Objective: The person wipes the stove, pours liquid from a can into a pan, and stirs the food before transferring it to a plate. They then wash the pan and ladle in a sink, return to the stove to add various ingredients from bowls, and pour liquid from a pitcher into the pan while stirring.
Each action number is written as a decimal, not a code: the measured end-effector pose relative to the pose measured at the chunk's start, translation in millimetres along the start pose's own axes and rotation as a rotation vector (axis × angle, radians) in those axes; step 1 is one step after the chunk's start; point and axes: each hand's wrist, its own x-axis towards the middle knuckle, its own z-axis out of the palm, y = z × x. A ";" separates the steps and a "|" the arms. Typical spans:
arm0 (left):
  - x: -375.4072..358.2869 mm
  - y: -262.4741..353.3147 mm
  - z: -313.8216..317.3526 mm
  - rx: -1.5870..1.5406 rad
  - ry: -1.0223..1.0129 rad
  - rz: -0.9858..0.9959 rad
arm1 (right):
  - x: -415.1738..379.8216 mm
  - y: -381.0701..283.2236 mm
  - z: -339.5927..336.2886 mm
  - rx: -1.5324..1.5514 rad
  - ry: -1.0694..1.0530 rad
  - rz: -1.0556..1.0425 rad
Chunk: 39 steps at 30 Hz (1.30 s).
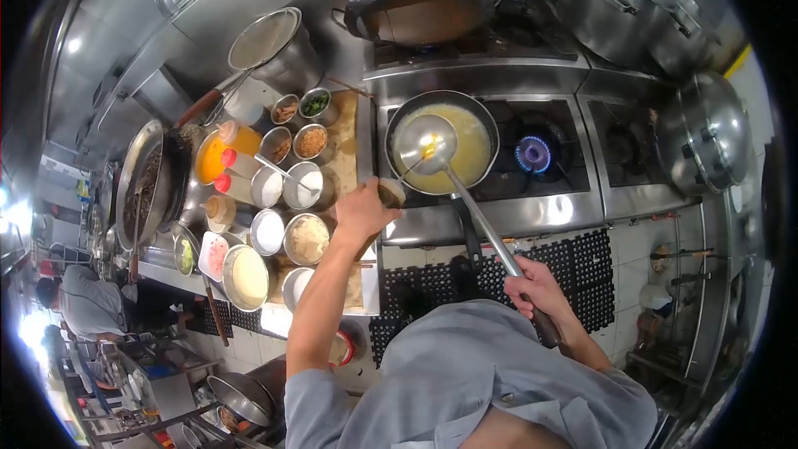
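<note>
My right hand (534, 286) is wrapped round the long handle of a metal ladle (478, 212). The ladle's bowl, with some orange-yellow bits in it, is over a frying pan (496, 137) of pale yellow liquid. My left hand (366, 212) is closed on a small round container (391, 193) beside the pan's lower left rim. A thin spoon-like handle (409, 171) runs from near that container towards the ladle's bowl; its far end is hard to make out. The pan's dark handle (468, 233) points towards me, untouched.
A lit burner (533, 154) flames right of the pan. Behind stands a large wok (420, 4) of brown liquid. Left are several metal bowls, including one of white powder (304, 185), and squeeze bottles (241, 163). Stacked steel bowls (706, 135) stand right. Another person (83, 303) is far left.
</note>
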 end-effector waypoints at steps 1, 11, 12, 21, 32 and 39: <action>4.1 5.0 2.5 0.026 0.002 0.008 | -0.3 -1.6 -5.5 0.004 0.002 -0.003; 16.5 23.5 3.5 0.086 0.019 0.010 | 3.8 -10.9 -31.3 0.014 -0.023 0.015; 16.3 22.7 4.1 0.083 0.032 0.017 | 4.2 -11.7 -31.0 0.025 -0.019 0.022; 7.8 11.8 -4.9 -0.002 0.037 -0.014 | 15.7 -9.1 -22.4 0.030 0.012 0.034; -84.4 -93.6 -54.3 -1.376 0.560 0.097 | 84.0 62.8 -30.6 -1.151 0.657 -0.410; -170.4 -243.1 -88.8 -1.176 1.045 -0.101 | 70.7 55.7 48.9 -0.156 0.447 -0.100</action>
